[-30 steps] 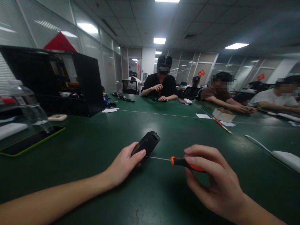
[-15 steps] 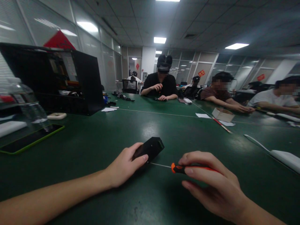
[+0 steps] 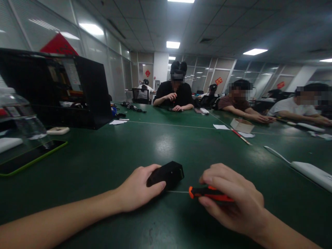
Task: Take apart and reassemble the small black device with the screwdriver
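Observation:
My left hand (image 3: 140, 188) is closed around a black box-shaped device (image 3: 167, 174), its thumb along the near side. The device lies tilted over the table, its far end angled up to the right. In my right hand (image 3: 236, 199) is a screwdriver (image 3: 211, 193) with a black and orange handle, held between thumb and fingers. Its thin shaft runs left to the device's near side beside my left thumb. Whether the tip sits in a screw cannot be made out.
On the green table (image 3: 114, 148) at left stand an open black computer case (image 3: 95, 90), a water bottle (image 3: 24, 114) and a phone (image 3: 33, 155). A small box (image 3: 242, 126) and a white device (image 3: 311, 173) lie at right. Several people sit across the table.
My right fingers have shifted their grip on the screwdriver handle, the thumb now pressed under it. The device and both hands sit slightly lower in view, and the camera has turned a little right.

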A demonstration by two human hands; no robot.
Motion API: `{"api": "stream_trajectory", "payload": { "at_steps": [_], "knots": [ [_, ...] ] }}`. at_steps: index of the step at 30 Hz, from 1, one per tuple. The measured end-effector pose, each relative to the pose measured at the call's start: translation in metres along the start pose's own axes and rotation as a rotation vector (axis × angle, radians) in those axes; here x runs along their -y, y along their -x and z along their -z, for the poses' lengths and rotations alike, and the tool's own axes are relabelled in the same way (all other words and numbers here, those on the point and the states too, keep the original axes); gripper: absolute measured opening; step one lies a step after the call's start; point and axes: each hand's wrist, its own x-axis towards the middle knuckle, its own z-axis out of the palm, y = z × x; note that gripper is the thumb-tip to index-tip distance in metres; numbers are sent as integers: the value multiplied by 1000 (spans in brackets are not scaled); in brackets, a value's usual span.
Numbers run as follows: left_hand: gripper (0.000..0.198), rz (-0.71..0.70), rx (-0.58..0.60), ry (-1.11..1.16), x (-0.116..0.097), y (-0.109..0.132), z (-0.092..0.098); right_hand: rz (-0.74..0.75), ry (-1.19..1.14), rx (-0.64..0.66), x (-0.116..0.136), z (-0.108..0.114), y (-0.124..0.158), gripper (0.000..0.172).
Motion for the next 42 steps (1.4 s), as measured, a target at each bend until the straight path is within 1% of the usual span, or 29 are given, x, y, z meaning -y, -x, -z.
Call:
{"api": "stream_trajectory", "payload": {
  "at_steps": [3,5,8,12,17,23,24,27,29,32,33,35,37,40,42],
  "knots": [
    [39,13,-1,-6,0,0,0,8,94,3,-4,2,-2,32],
    [40,16,-5,-14,0,0,0,48,83,42,-3,4,-4,31],
    [41,26,-12,-38,-2,1,0,106,86,109,4,6,-7,25],
    [40,37,-29,-113,-5,2,0,127,123,169,11,5,-9,16],
    [40,-5,34,-160,-5,1,1,143,126,181,9,5,-6,16],
    [35,-13,24,-153,-4,-2,3,193,178,217,9,4,1,6],
    [35,-3,28,-147,-4,-3,3,198,177,215,10,4,2,7],
    [37,27,53,-120,-3,-3,4,201,150,133,13,1,2,10],
    [38,37,66,-87,-3,-3,4,200,111,113,14,1,1,11],
    [40,47,62,-25,-2,-3,4,139,66,194,14,4,-3,12],
    [40,51,62,-4,-2,-3,4,114,57,192,13,6,-4,13],
    [41,66,66,44,-1,-4,4,87,49,134,8,10,-4,19],
    [42,81,62,105,0,-4,4,92,54,53,2,14,-2,26],
    [41,79,40,198,4,-4,5,86,101,13,-7,20,4,34],
    [41,81,15,261,7,-5,7,65,116,-9,-11,23,7,36]
  ]
}}
